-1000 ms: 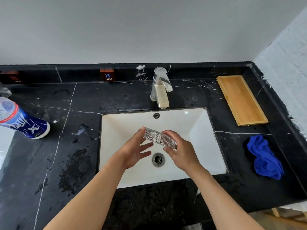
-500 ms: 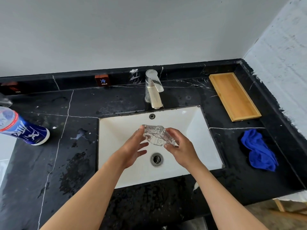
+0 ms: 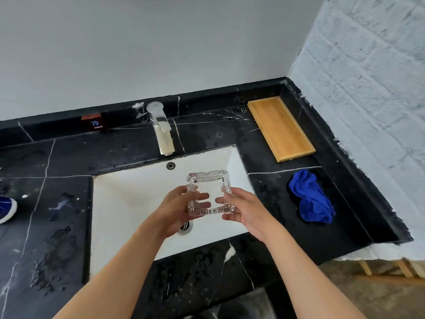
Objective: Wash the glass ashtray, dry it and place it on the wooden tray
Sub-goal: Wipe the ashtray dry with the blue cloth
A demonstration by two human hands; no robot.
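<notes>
A square clear glass ashtray (image 3: pixel 208 180) with ribbed edges is held above the white sink basin (image 3: pixel 128 199), its open face turned toward me. My left hand (image 3: pixel 174 212) grips its left side and my right hand (image 3: pixel 243 210) grips its right side, fingers showing through the glass. The empty wooden tray (image 3: pixel 280 130) lies on the black counter at the back right. A crumpled blue cloth (image 3: pixel 310 199) lies on the counter right of the sink, in front of the tray.
A chrome faucet (image 3: pixel 161 130) stands behind the basin with no water running. The drain (image 3: pixel 185 226) is partly hidden under my left hand. A blue-and-white bottle (image 3: pixel 7 209) pokes in at the left edge. The black marble counter (image 3: pixel 46 226) is wet on the left. A white brick wall (image 3: pixel 368 88) bounds the right.
Both hands have tipped the ashtray from edge-on to face-on and shifted it slightly right. My view has swung to the right, pushing the bottle nearly out of frame.
</notes>
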